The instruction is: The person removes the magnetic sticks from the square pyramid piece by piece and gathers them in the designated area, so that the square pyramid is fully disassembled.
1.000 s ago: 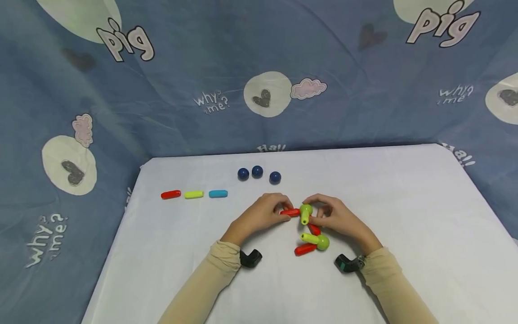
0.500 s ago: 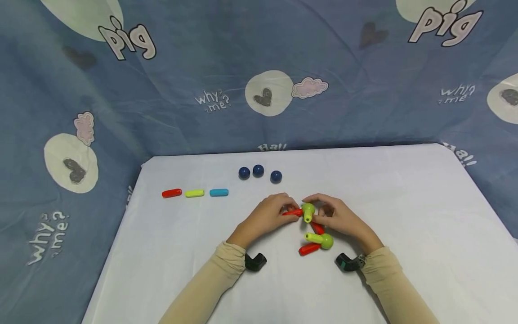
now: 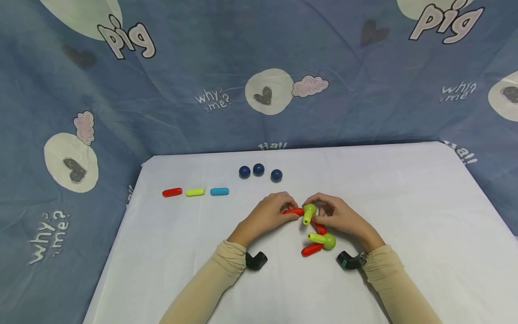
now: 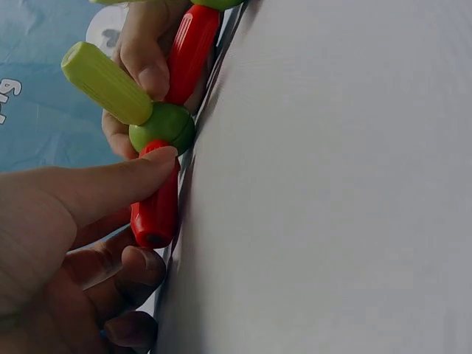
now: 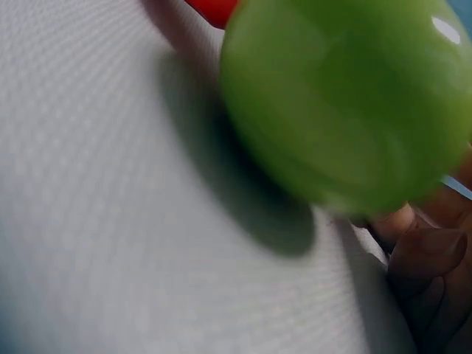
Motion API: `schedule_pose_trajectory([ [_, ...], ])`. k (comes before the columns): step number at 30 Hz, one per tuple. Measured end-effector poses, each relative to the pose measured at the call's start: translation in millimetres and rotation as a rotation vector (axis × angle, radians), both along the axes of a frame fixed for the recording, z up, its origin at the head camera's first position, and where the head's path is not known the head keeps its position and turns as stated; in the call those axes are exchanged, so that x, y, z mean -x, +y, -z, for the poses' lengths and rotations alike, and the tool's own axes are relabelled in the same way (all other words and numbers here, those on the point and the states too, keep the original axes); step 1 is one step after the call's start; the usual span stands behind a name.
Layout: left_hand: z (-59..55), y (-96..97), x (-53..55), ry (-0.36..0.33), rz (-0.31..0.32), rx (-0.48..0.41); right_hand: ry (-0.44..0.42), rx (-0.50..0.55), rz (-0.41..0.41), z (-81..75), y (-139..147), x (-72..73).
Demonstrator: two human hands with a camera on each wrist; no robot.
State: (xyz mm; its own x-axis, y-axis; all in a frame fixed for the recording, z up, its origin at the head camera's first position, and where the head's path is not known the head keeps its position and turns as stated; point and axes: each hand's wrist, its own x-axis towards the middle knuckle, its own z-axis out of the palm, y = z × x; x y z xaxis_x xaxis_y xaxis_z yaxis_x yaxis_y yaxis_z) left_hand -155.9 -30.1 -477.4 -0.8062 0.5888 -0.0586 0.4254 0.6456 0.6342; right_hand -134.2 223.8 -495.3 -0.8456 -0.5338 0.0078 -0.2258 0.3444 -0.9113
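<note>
My left hand (image 3: pixel 267 216) pinches a red rod (image 4: pixel 156 217) between thumb and fingers. That rod meets a green ball (image 3: pixel 310 209), which also bears a yellow-green rod (image 4: pixel 107 82) pointing up toward the head camera. Around this ball my right hand (image 3: pixel 344 216) curls its index finger and thumb. A second red rod (image 3: pixel 319 228) runs from there to another green ball (image 3: pixel 329 241), which carries a yellow-green rod (image 3: pixel 315 238) and a third red rod (image 3: pixel 311 249) at the near end. In the right wrist view a green ball (image 5: pixel 346 103) looms large just over the cloth.
Three dark blue balls (image 3: pixel 258 169) sit toward the back of the white-covered table (image 3: pixel 404 270). Left of them lie a loose red rod (image 3: pixel 172 192), a yellow-green rod (image 3: pixel 195 192) and a blue rod (image 3: pixel 219 191) in a row. A printed blue curtain (image 3: pixel 182 126) stands behind.
My left hand has moved slightly right, and the joined rods and balls have shifted a little right with it. Both hands keep their hold.
</note>
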Motion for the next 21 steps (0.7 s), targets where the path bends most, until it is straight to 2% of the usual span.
schedule_pose_trajectory([
  [6,-1.8,-1.5,2.0,-0.012,-0.016,0.005,-0.016,0.006,-0.009,-3.4,-0.4,0.1],
  [14,-3.3,-1.1,1.2,-0.024,-0.003,-0.001,-0.022,0.004,0.000,-3.1,-0.1,0.3],
  [21,-5.7,-3.4,1.4,-0.036,0.008,0.036,-0.038,-0.003,0.003,-2.8,0.0,-0.5],
])
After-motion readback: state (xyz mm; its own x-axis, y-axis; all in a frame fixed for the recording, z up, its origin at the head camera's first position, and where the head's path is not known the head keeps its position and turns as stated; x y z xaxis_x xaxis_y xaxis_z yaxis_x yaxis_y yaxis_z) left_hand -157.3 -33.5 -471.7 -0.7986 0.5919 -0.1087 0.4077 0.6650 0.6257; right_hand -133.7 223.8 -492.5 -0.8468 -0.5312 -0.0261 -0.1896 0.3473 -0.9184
